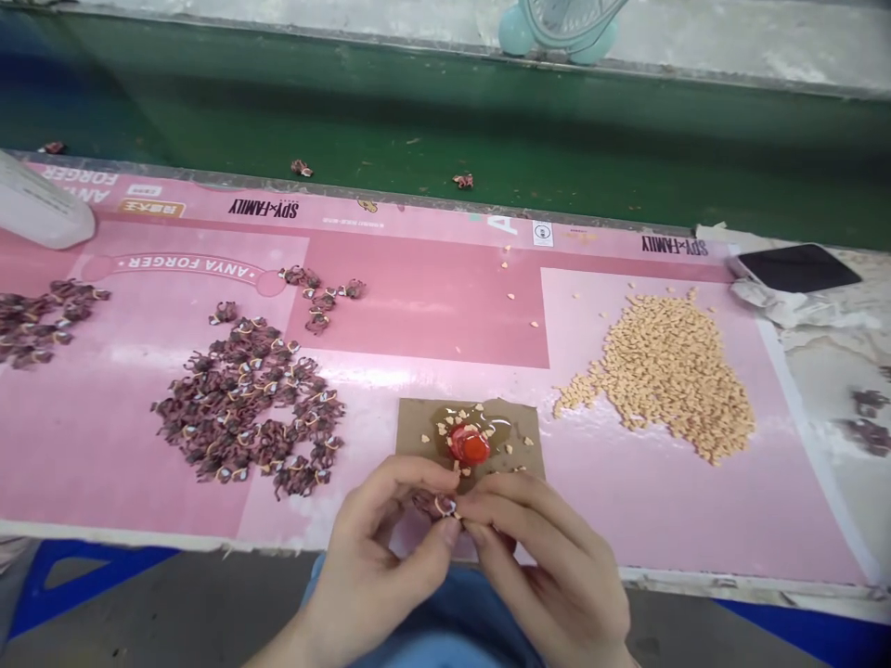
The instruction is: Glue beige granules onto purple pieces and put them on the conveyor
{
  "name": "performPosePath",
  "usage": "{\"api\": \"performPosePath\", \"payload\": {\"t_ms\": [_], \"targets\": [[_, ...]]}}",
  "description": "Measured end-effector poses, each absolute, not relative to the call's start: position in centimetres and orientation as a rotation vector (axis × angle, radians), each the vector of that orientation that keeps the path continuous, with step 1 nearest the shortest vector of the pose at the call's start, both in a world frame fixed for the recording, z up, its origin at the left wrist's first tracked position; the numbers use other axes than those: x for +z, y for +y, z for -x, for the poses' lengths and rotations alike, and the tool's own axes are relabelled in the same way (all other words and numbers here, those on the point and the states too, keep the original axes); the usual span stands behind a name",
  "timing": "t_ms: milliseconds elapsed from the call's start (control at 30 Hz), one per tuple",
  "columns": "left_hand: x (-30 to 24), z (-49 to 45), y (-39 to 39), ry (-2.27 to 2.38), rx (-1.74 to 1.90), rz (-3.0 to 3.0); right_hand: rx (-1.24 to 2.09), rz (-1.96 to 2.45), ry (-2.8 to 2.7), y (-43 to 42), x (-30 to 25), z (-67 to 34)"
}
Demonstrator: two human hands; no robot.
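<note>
My left hand [390,547] pinches a small dark-brown figure part [444,506] with a pale, light-coloured spot, just above the table's near edge. Against the right side of that part, the thumb and fingers of my right hand [553,557] are pressed together; anything between them is hidden or too small to name. Directly beyond both hands lies a brown cardboard piece [416,417] with a wet, glossy puddle, a red round cap [473,447] and several tiny beige pieces. To the left is a pile of similar brown figure parts [251,408]; to the right, a heap of beige pieces [675,371].
A second group of brown parts [42,320] and a white bottle [42,204] are at the far left. A phone [800,267] rests on crumpled paper at the right. Behind the pink printed table cover [418,297] runs a green belt [390,139] carrying a few parts.
</note>
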State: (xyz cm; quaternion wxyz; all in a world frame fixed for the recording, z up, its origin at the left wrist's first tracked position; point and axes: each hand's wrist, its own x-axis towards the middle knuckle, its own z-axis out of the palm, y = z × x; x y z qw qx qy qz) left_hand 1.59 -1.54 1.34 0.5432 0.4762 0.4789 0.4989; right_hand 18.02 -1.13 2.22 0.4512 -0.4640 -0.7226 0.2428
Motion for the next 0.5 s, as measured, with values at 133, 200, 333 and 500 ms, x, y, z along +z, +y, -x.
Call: {"api": "performPosePath", "payload": {"t_ms": [133,200,333,500], "targets": [[1.5,-1.7,-1.7,1.193,1.238,-1.284,0.571,1.209,-1.771,-1.4,2.0,-17.7],[1.5,-1.6,-1.8,1.227,1.215,-1.376,0.501,1.239,-1.796,-1.4,1.9,-17.8],[1.4,-1.3,-1.9,1.303,1.160,-1.600,0.344,1.244,-1.946,-1.1,2.6,-18.2],[1.5,-1.2,-1.6,1.289,1.094,-1.847,0.344,1.188,-2.066,-0.5,3.2,-18.7]]}}
